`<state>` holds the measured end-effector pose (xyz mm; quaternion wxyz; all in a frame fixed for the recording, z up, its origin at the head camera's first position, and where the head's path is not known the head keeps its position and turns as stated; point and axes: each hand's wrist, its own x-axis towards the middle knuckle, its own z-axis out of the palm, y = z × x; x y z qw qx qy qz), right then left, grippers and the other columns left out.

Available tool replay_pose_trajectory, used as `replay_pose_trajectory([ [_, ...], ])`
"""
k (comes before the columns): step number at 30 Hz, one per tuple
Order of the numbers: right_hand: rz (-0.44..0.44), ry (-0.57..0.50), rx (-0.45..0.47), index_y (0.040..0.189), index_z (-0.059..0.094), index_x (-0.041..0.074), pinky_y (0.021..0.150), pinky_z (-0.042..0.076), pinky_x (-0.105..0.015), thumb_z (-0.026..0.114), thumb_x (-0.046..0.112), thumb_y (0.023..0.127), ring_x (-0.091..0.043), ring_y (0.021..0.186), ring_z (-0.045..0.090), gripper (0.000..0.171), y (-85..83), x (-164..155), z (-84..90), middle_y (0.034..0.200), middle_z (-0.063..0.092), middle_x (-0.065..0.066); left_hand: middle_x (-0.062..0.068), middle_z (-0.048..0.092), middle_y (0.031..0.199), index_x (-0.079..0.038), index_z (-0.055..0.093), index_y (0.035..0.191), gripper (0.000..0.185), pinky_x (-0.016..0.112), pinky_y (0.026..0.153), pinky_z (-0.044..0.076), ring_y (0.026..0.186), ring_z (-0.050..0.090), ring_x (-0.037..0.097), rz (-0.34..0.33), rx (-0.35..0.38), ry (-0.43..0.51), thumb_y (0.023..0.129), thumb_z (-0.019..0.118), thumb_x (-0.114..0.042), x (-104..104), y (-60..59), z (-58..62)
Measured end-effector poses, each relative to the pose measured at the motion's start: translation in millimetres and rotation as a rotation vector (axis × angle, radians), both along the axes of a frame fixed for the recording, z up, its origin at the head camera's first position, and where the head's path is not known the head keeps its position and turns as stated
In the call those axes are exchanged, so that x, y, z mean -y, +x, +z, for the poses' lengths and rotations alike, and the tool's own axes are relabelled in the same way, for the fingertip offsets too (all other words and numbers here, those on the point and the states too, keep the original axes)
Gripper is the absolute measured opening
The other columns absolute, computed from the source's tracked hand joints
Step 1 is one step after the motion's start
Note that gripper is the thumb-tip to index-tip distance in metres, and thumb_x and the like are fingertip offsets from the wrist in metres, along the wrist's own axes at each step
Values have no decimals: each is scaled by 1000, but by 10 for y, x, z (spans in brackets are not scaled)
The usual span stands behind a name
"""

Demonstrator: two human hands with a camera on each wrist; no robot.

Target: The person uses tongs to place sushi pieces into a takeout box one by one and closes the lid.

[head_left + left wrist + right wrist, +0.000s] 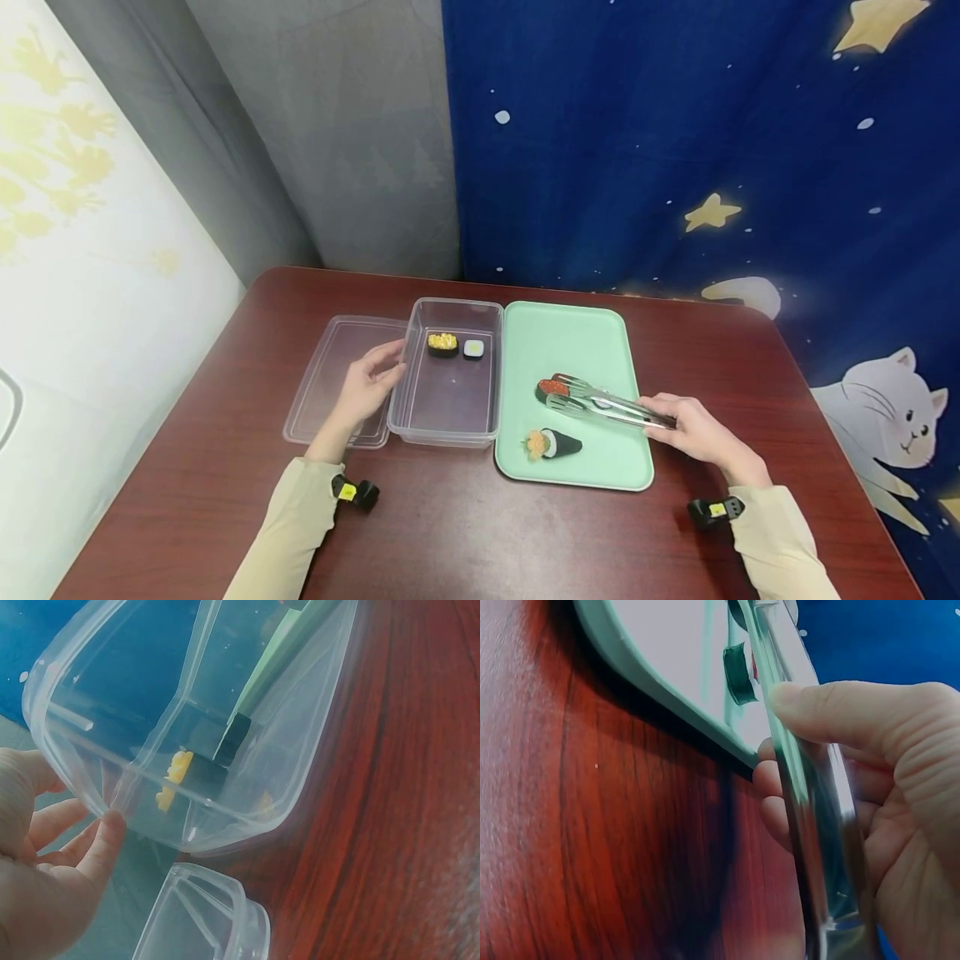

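My right hand (693,429) grips metal serving tongs (624,403), thumb on one arm and fingers round the other. Their forked tips stand apart on either side of a toy sushi piece with red roe (553,387) on the green tray (573,333). Beneath the tongs sits a small sushi roll (739,675), partly hidden in the head view. Nearer the front lies a toy hand roll (561,444). With loosely bent fingers, my left hand (367,383) touches the left rim of a clear plastic box (444,436). Inside are a yellow-topped sushi piece (442,345) and a white-centred roll (473,349).
A clear lid (318,392) lies left of the box, partly under my left forearm. Box and tray stand side by side on the dark red wooden table (457,533). Grey and blue curtains (570,167) hang behind the table's far edge.
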<state>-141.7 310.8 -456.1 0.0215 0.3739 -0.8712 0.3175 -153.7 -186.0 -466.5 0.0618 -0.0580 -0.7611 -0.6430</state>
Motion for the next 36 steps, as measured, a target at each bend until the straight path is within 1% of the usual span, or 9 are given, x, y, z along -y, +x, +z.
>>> replay_pose_trajectory([
  [5, -3, 1, 12, 111, 63, -9, 56, 44, -23, 74, -3, 73, -9, 70, 52, 39, -7, -7, 5, 90, 65, -6, 26, 50, 130, 11, 52, 125, 40, 14, 87, 48, 112, 51, 38, -1, 1, 1, 87, 59, 7, -2, -3, -8],
  [9, 3, -5, 5, 110, 63, -8, 56, 43, -20, 74, -4, 72, -6, 70, 50, 39, -27, -6, 6, 89, 64, -4, 26, 49, 130, 12, 51, 125, 40, 12, 86, 48, 113, 50, 38, 0, 10, 2, 87, 58, 8, -4, 8, 23],
  [12, 9, -12, 2, 110, 63, -8, 55, 42, -19, 74, -4, 72, -5, 69, 49, 39, -44, 2, 19, 87, 64, -3, 29, 49, 129, 15, 50, 125, 39, 11, 85, 48, 112, 50, 40, -2, 7, -8, 86, 58, 10, -30, 56, 129],
  [16, 12, -20, 4, 110, 63, -7, 54, 43, -21, 74, -4, 72, -4, 69, 49, 39, -67, 18, 64, 87, 64, -2, 33, 47, 128, 19, 48, 123, 39, 11, 84, 48, 112, 49, 43, -4, 7, -19, 85, 56, 12, -75, 115, 271],
  [22, 11, -13, -21, 109, 64, -7, 55, 43, -24, 75, -4, 72, -7, 68, 50, 40, -132, 45, 184, 86, 63, -1, 34, 46, 129, 19, 47, 123, 39, 10, 85, 48, 113, 48, 46, -5, 25, -16, 86, 55, 13, -94, 141, 333],
  [27, 6, -4, -47, 109, 65, -3, 54, 42, -25, 75, -3, 72, -7, 67, 50, 39, -221, 68, 304, 85, 62, 2, 34, 46, 128, 19, 47, 123, 39, 10, 84, 48, 112, 48, 46, -8, 12, -12, 85, 56, 13, -86, 134, 306],
  [30, -2, 6, -65, 109, 66, -1, 54, 42, -25, 76, -2, 72, -9, 67, 50, 39, -273, 89, 380, 84, 62, 2, 31, 47, 129, 16, 49, 124, 40, 11, 85, 48, 113, 49, 43, -9, -5, -9, 86, 57, 11, -46, 75, 164],
  [34, -1, 18, -83, 109, 66, -1, 56, 43, -23, 76, -1, 72, -14, 68, 52, 39, -344, 131, 481, 84, 64, -2, 28, 48, 130, 13, 50, 126, 40, 12, 86, 48, 113, 50, 40, -11, -17, 6, 87, 58, 9, -1, 8, 3],
  [36, 2, 27, -92, 109, 65, -2, 58, 43, -22, 76, -1, 72, -15, 68, 53, 39, -380, 156, 527, 85, 64, -5, 28, 48, 131, 13, 50, 126, 40, 12, 86, 48, 114, 49, 41, -13, -17, 18, 87, 58, 9, -3, 7, 4],
])
